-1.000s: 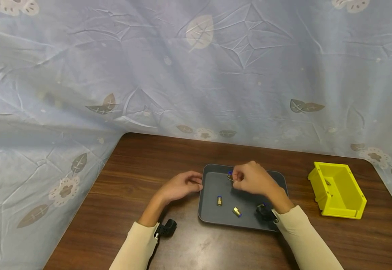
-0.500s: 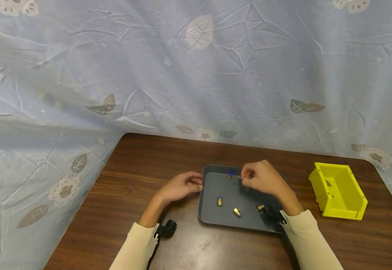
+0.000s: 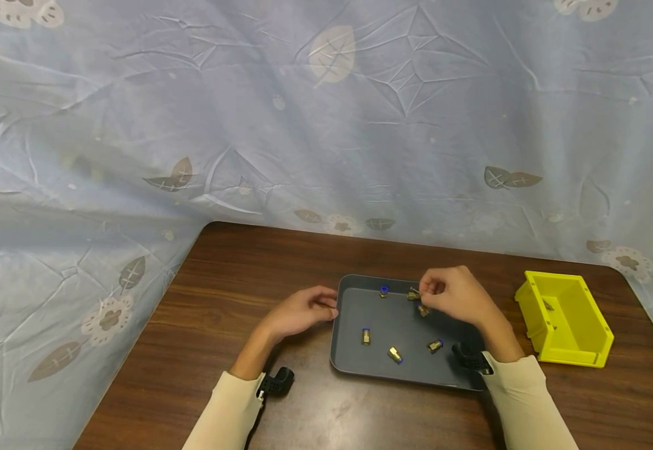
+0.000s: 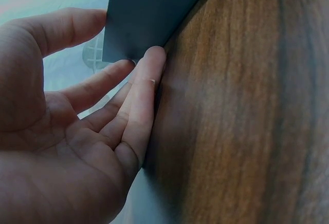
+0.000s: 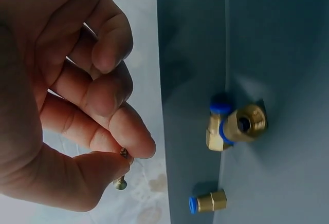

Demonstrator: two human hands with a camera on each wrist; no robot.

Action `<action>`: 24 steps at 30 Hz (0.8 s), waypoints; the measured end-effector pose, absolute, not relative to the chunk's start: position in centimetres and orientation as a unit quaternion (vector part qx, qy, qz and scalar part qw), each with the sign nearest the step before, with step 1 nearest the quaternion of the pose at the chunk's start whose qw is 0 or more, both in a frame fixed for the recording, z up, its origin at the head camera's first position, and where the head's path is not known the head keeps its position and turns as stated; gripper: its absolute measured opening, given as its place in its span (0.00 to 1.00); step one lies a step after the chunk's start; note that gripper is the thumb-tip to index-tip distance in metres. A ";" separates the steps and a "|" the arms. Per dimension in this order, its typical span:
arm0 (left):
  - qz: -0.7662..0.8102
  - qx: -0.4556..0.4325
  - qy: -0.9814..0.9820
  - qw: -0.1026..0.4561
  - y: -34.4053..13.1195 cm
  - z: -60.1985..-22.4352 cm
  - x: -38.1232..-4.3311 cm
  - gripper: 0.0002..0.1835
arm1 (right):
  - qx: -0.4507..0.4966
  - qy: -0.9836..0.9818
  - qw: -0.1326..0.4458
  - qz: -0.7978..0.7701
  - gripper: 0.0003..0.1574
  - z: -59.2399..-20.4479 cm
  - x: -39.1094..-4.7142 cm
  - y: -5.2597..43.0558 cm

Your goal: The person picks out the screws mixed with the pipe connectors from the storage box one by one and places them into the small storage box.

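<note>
My right hand [image 3: 452, 297] is over the far right of the grey tray [image 3: 354, 364]. Its thumb and forefinger pinch a small screw [image 5: 120, 183], head pointing down in the right wrist view. Just past these fingertips lie two brass push-in fittings with blue collars, one fitting [image 5: 244, 123] overlapping the other in that view. A third fitting [image 3: 383, 292] stands on end near the far rim; several more, such as this fitting [image 3: 366, 336], lie toward the front. My left hand [image 3: 300, 310] rests at the tray's left side, thumb and nearly straight fingertips against its wall [image 4: 139, 18].
A yellow bin [image 3: 570, 312] stands on the brown table [image 3: 247, 262] right of the tray, with a few small screws inside. A patterned cloth [image 3: 304, 125] hangs behind the table. A black wrist camera [image 3: 278, 381] sits at the left cuff.
My right hand has moved right across the tray, carrying the screw away from the fitting at the far rim. The fitting near the right cuff is uncovered. My left hand stays put.
</note>
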State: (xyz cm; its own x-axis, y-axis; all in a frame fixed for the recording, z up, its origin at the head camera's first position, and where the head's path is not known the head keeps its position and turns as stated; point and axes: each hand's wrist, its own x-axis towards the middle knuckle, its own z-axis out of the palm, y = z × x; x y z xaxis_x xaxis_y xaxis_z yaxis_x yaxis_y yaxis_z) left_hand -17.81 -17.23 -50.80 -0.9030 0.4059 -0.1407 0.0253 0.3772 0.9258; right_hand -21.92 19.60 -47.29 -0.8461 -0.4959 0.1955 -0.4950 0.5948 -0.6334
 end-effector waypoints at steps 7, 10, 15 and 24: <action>0.542 0.133 0.811 0.176 -17.2 -50.7 -17.8 0.28 | -0.272 0.895 -0.008 -0.352 0.11 -47.3 -21.9 20.9; 0.540 0.132 0.812 0.176 -17.2 -50.7 -17.7 0.28 | -0.269 0.896 -0.011 -0.352 0.10 -47.1 -21.8 21.3; 0.543 0.131 0.811 0.176 -17.2 -50.7 -17.7 0.28 | -0.263 0.900 -0.014 -0.348 0.07 -46.8 -21.6 21.9; 0.543 0.131 0.810 0.177 -17.2 -50.7 -17.7 0.28 | -0.266 0.896 -0.019 -0.355 0.05 -47.1 -21.5 22.7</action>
